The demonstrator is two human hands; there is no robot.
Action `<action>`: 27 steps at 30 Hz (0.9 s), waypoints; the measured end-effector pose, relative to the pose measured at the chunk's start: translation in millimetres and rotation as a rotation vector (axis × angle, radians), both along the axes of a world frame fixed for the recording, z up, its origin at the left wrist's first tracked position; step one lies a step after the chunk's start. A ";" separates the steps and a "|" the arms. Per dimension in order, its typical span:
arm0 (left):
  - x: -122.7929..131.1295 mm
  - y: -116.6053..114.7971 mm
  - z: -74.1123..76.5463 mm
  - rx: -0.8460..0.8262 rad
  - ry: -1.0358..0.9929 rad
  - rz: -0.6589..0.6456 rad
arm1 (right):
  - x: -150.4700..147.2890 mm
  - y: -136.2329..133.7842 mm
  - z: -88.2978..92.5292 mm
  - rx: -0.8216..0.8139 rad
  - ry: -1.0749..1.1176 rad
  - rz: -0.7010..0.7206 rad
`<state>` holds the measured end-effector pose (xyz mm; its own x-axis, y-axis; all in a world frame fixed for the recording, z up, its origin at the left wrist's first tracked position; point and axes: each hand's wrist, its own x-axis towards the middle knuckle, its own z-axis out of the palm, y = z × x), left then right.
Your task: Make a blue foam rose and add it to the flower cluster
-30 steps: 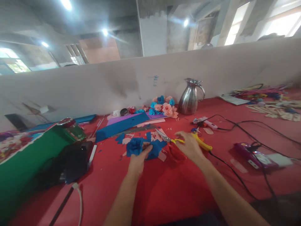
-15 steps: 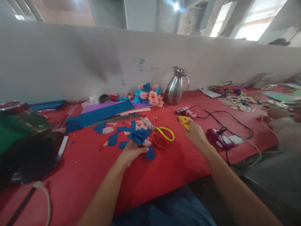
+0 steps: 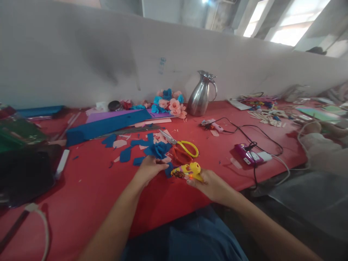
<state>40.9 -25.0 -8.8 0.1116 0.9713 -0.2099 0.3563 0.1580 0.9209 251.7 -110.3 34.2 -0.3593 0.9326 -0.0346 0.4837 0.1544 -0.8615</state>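
Observation:
My left hand (image 3: 148, 169) is closed on the stem end of a blue paper flower (image 3: 159, 149) held just above the red table (image 3: 89, 188). My right hand (image 3: 210, 185) grips a yellow glue gun (image 3: 187, 171) whose nozzle points left toward the flower's base. Yellow-handled scissors (image 3: 183, 145) lie just behind the flower, over a red paper scrap. Blue and pink paper cuttings (image 3: 130, 148) are scattered around the left hand.
A steel jug (image 3: 200, 95) and a bunch of pink and blue paper flowers (image 3: 170, 103) stand by the white wall. Blue and purple sheets (image 3: 106, 125) lie left. A purple device (image 3: 246, 151) with black cables sits right. A dark bag (image 3: 24, 174) sits far left.
My right hand took the yellow glue gun from the far side of the scissors and brought it back near the flower. The left hand kept holding the flower.

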 end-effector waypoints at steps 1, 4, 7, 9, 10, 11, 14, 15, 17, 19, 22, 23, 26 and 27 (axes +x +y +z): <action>-0.3 0.1 -0.5 0.006 0.007 -0.005 | -0.9 0.5 -1.4 0.009 -0.011 -0.013; -1.0 -0.2 -1.7 0.008 0.024 -0.011 | -1.7 1.1 -4.5 0.022 -0.050 -0.027; -1.1 -1.2 -0.4 -0.001 0.018 -0.014 | -1.9 1.1 -5.1 0.024 -0.066 -0.037; -0.7 -1.7 1.6 -0.025 -0.022 -0.025 | -2.3 1.0 -4.4 0.028 -0.083 -0.047; -0.5 -1.8 2.4 -0.040 -0.045 -0.028 | -2.4 0.9 -3.9 0.027 -0.096 -0.050; -0.3 -1.8 3.1 -0.051 -0.068 -0.028 | -2.6 0.8 -3.5 0.026 -0.108 -0.051; -0.3 -0.8 2.0 -0.048 -0.094 -0.014 | -2.5 0.6 -2.8 0.025 -0.120 -0.045; -0.6 -0.1 0.7 -0.042 -0.084 -0.008 | -2.2 0.5 -2.8 0.027 -0.119 -0.046; -1.5 1.5 -3.0 -0.033 -0.063 -0.015 | -1.4 0.4 -3.1 0.034 -0.118 -0.049; -2.7 3.0 -6.8 -0.025 -0.044 -0.035 | -0.2 0.2 -3.4 0.041 -0.110 -0.045; -4.2 4.3 -10.4 -0.013 -0.037 -0.046 | 1.9 -0.1 -3.0 0.058 -0.096 -0.045; -4.4 4.4 -10.9 -0.014 -0.041 -0.041 | 2.6 -0.2 -2.7 0.061 -0.102 -0.051; -4.4 4.3 -11.2 -0.019 -0.086 -0.018 | 4.1 -0.1 -1.7 0.055 -0.141 -0.070; -4.2 4.3 -11.2 -0.019 -0.100 -0.014 | 4.6 0.2 -1.6 0.054 -0.154 -0.073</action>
<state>36.6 -20.7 -20.0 0.1466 0.9655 -0.2154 0.2650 0.1715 0.9489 256.3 -110.2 32.6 -0.2849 0.9580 -0.0327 0.6207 0.1584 -0.7679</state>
